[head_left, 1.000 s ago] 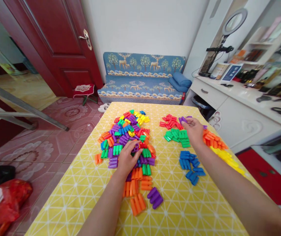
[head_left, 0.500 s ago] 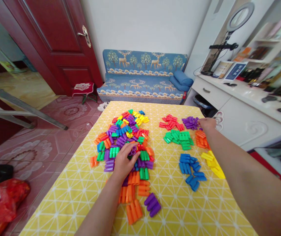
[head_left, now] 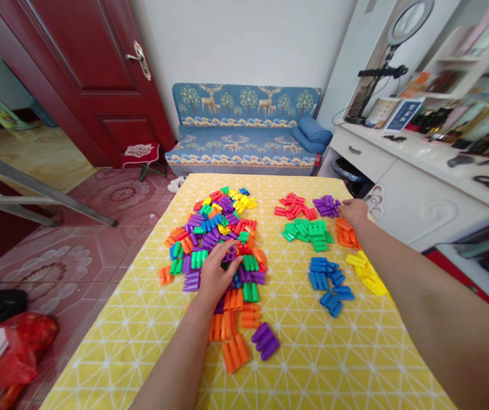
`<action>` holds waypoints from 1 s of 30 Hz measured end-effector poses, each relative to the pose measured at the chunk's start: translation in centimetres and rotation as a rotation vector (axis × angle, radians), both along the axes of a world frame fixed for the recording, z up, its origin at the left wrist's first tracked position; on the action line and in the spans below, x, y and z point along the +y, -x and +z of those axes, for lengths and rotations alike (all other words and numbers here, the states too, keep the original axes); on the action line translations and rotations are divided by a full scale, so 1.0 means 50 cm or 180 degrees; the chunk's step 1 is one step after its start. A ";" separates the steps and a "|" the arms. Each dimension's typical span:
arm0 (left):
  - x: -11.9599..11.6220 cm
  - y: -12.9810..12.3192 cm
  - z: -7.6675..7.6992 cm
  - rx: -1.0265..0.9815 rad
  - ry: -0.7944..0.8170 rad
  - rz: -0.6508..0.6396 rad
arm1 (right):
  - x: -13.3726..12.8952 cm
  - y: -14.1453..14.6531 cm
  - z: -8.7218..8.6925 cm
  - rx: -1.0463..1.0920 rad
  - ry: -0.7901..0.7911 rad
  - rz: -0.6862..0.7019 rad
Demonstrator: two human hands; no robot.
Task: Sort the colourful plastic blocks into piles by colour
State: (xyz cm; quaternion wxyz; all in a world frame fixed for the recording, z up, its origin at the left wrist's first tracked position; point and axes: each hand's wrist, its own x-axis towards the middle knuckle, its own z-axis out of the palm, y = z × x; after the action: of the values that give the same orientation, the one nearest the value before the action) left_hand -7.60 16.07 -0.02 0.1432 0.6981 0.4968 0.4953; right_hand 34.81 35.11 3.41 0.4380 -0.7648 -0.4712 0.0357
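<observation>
My left hand (head_left: 219, 270) rests over the mixed pile of coloured plastic pieces, thumb and fingers curved around a purple piece (head_left: 229, 254) in the pile. At the far right, my right hand (head_left: 354, 210) is beside the small purple group (head_left: 326, 206), its fingertips near the edge; whether anything is between them is too small to tell. Nearby lie a red group (head_left: 294, 206), a green group (head_left: 308, 232), an orange group (head_left: 346, 233), a blue group (head_left: 330, 282) and a yellow group (head_left: 366, 272). A purple piece (head_left: 265, 341) lies near orange ones (head_left: 235, 352) at the front.
The yellow patterned tablecloth (head_left: 313, 359) covers the table. Behind stands a blue sofa (head_left: 244, 136). At the right is a white dresser (head_left: 424, 193) with bottles and a ring light (head_left: 409, 23). A small red stool (head_left: 142, 152) is by the door (head_left: 94, 68).
The view has shifted slightly. My right hand has drawn back a little from over the purple group to its right edge. My left hand stays around the purple piece in the pile.
</observation>
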 end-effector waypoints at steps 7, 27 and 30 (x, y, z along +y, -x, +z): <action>-0.002 0.003 -0.007 -0.0475 0.0303 0.0044 | -0.097 0.193 0.023 0.1051 -0.0729 0.0405; -0.020 0.008 0.010 -0.0199 0.0412 -0.0892 | -0.447 0.553 -0.099 0.0433 -0.1140 0.2803; -0.021 0.009 0.014 -0.0206 0.0470 -0.0938 | -0.450 0.553 -0.099 0.0516 -0.1098 0.2761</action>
State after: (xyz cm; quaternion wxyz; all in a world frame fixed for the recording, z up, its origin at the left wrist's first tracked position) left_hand -8.04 15.01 0.66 0.2811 0.7347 0.4192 0.4533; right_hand 7.16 12.59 -1.52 0.5387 -0.4082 -0.7105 0.1962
